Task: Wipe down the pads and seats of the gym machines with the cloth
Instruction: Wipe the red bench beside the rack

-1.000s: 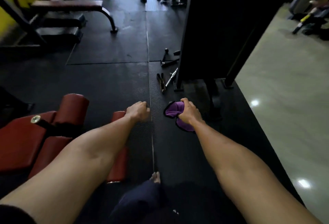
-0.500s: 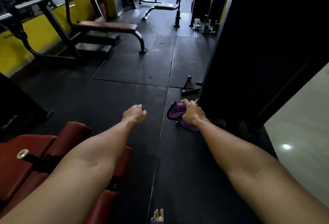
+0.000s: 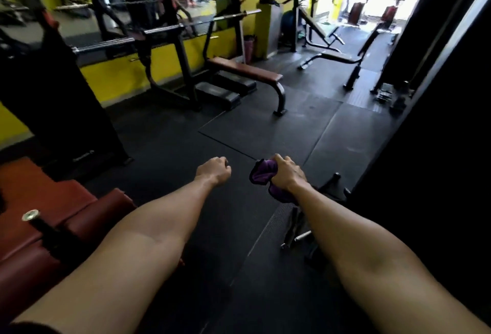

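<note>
My right hand point(image 3: 287, 174) grips a bunched purple cloth point(image 3: 261, 174) in front of me, held above the black rubber floor. My left hand point(image 3: 214, 171) is stretched out beside it, its fingers curled into a loose fist with nothing in it. At the lower left lie the dark red pads point(image 3: 45, 206) of a machine, with a black bar ending in a metal cap point(image 3: 30, 214) across them. Further off, a flat bench with a brown pad point(image 3: 244, 68) stands under a barbell rack. Neither hand touches a pad.
A tall black machine frame point(image 3: 438, 134) fills the right side. Loose cable handles and bars point(image 3: 299, 235) lie on the floor beneath my right forearm. An incline bench point(image 3: 336, 57) stands at the back, with a yellow wall point(image 3: 119, 78) and mirrors to the left.
My view has lifted from the floor toward the far benches and racks. Both arms stay stretched out, and the cloth stays in my right hand.
</note>
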### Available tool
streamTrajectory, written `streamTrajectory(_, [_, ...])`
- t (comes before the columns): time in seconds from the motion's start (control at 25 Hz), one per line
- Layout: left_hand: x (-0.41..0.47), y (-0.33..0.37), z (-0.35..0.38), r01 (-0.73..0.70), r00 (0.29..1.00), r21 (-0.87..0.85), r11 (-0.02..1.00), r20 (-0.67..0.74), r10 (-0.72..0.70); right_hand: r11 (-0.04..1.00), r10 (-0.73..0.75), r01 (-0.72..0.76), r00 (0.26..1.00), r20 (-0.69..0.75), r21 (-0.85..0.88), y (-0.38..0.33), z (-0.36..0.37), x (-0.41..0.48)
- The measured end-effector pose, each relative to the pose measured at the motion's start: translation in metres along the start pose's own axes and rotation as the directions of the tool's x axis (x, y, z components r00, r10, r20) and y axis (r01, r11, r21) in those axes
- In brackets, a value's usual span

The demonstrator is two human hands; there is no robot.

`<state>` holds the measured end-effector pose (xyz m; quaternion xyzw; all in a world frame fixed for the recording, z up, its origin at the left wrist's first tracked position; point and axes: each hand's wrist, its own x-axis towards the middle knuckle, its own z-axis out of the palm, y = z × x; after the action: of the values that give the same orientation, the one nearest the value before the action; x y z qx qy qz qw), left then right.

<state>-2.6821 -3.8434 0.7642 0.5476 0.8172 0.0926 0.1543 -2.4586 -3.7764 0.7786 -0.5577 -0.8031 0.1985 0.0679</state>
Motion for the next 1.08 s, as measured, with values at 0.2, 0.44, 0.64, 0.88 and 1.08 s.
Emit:
streamTrajectory(0.2, [0.063, 0.010, -0.013, 0.111, 0.994, 0.018, 0.994, -0.028, -0.110, 0.994, -0.108, 0.108, 0.993, 0.040, 0.022, 0.011, -0.018, 0.088])
streamTrajectory(0.44, [0.195, 0.006, -0.017, 0.142, 0.989, -0.011, 0.990, -0.048, -0.142, 0.990, -0.135, 0.133, 0.989, 0.056, 0.043, 0.008, -0.009, 0.217])
streamTrajectory(0.64, [0.319, 0.005, -0.028, 0.138, 0.990, -0.018, 0.990, -0.032, -0.138, 0.991, -0.128, 0.126, 0.990, 0.052, 0.037, -0.010, -0.012, 0.346])
streamTrajectory(0.88, [0.454, 0.018, -0.043, 0.108, 0.994, -0.016, 0.994, 0.030, -0.107, 0.993, -0.111, 0.108, 0.992, 0.063, 0.051, -0.024, -0.033, 0.483])
streamTrajectory(1.08, [0.582, 0.022, -0.050, 0.134, 0.991, -0.005, 0.991, 0.026, -0.134, 0.992, -0.121, 0.119, 0.991, 0.063, 0.034, -0.004, -0.040, 0.618])
